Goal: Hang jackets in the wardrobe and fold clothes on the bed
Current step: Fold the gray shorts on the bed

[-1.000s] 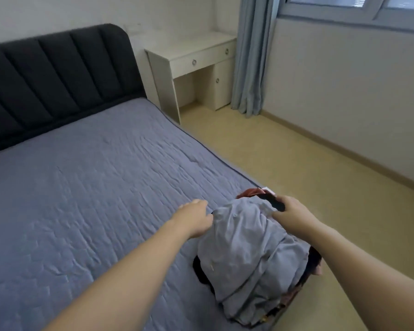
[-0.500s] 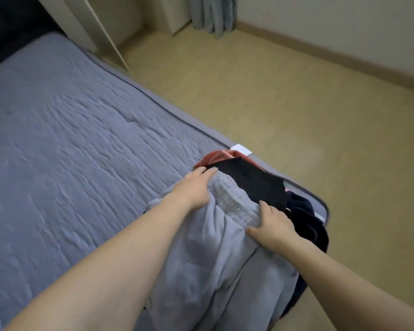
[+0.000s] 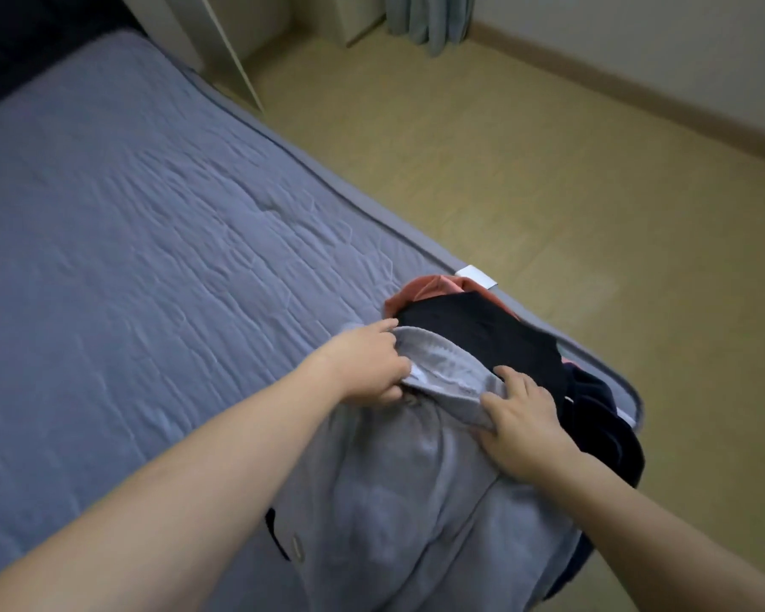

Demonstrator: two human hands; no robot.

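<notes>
The person stands at the corner of the bed (image 3: 151,240), and this bed corner is the landmark for all that follows. On the corner lies a pile of clothes, and on top of it lies a pair of grey trousers (image 3: 416,501) with an elastic waistband (image 3: 447,373).

The left hand (image 3: 367,368) pinches the waistband at its end that is farther from the bed edge, with the fingers curled round the cloth. The right hand (image 3: 522,426) lies on the waistband at the end nearer to the bed edge; the fingers are spread and bent over the cloth, but it is hard to see whether the thumb goes under it, so the grip is probably only beginning.

Under the trousers, toward the corner tip, there is a black garment (image 3: 486,333), and beyond it a piece of red cloth (image 3: 425,287).

The step in hand seems to be taking the trousers from the pile for folding. The next move calls for a firm hold at both ends of the waistband, then lifting the trousers clear of the dark clothes and spreading them flat on the free part of the bed, away from the corner.
</notes>
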